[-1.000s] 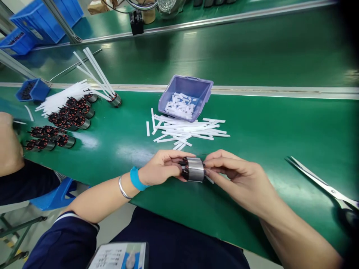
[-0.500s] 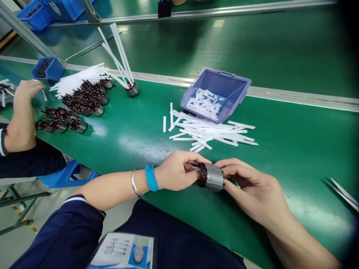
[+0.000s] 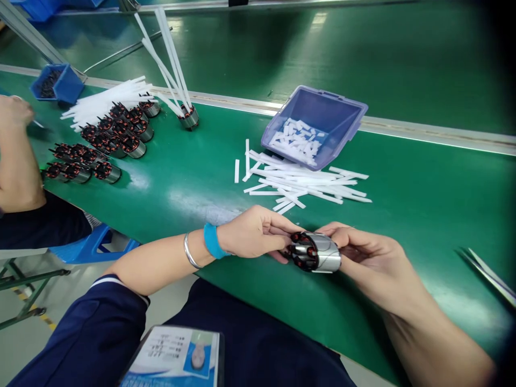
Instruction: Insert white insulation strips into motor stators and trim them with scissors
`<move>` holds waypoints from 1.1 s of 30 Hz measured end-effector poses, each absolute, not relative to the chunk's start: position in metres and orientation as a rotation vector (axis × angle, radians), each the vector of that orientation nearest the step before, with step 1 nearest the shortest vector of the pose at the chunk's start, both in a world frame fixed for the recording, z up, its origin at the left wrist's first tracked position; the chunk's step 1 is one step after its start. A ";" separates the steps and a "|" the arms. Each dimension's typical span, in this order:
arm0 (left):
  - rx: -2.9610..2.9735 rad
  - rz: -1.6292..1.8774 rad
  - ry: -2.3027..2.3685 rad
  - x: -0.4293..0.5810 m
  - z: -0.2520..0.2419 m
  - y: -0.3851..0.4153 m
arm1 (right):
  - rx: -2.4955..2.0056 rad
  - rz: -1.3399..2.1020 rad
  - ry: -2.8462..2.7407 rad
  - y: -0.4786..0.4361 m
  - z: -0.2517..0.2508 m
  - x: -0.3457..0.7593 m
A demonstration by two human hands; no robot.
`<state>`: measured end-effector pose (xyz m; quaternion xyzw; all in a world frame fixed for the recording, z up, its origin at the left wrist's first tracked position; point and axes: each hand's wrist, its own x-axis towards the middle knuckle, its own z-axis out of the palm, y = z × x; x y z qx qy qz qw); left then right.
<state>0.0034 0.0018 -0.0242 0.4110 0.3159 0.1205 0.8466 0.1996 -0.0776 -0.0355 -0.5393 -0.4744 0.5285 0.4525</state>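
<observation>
A motor stator (image 3: 327,253), a steel cylinder with black insulation and copper windings at its left end, lies on its side between my hands, just above the green bench. My left hand (image 3: 258,234) closes its fingers on the wound end. Around the opposite rim, my right hand (image 3: 366,252) pinches with thumb and fingers; some of its fingertips are hidden behind the metal. Beyond my hands lies a loose heap of white strips (image 3: 306,185). A purple bin (image 3: 338,121) behind the heap holds short white pieces (image 3: 298,141).
Several stators (image 3: 121,131) stand in rows at the left beside a stack of long white strips (image 3: 107,102). One stator (image 3: 188,117) has long strips upright in it. Tweezers (image 3: 489,274) lie at the right. A co-worker's arm (image 3: 18,156) and a blue bin (image 3: 60,83) are far left.
The stator has shifted slightly right and turned, showing more of its wound end. My right hand has moved with it. The co-worker's arm has drawn left.
</observation>
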 end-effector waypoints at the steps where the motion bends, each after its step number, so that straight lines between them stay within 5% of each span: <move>1: 0.857 0.252 0.671 0.004 -0.025 0.002 | -1.340 1.308 -1.166 -0.077 -0.035 0.199; 10: 0.785 0.296 0.708 0.003 -0.021 0.006 | -1.271 1.347 -1.129 -0.071 -0.030 0.197; 19: 0.891 0.544 0.783 -0.014 0.003 0.032 | -1.524 0.453 -1.880 -0.068 -0.051 0.184; 28: 0.891 0.288 0.718 -0.001 -0.016 0.014 | -1.305 1.104 -1.298 -0.076 -0.013 0.210; 33: 0.819 0.227 0.679 0.001 -0.017 0.010 | -1.353 1.090 -1.373 -0.082 -0.012 0.201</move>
